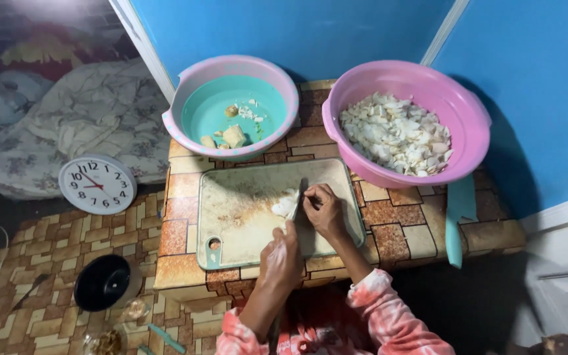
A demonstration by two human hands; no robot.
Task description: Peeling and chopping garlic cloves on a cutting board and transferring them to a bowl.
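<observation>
On the cutting board (244, 210), the right hand (325, 209) closes its grip around the knife (299, 195), blade running away from the body; the left hand (280, 258) pins the white pieces (284, 204) just left of the blade

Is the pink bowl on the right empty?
No, the pink bowl is filled with many white cut pieces, heaped across its bottom.

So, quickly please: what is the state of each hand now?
Left hand: closed on the dark knife handle.
Right hand: fingers curled, pressing the pale food pieces on the worn rectangular cutting board.
</observation>
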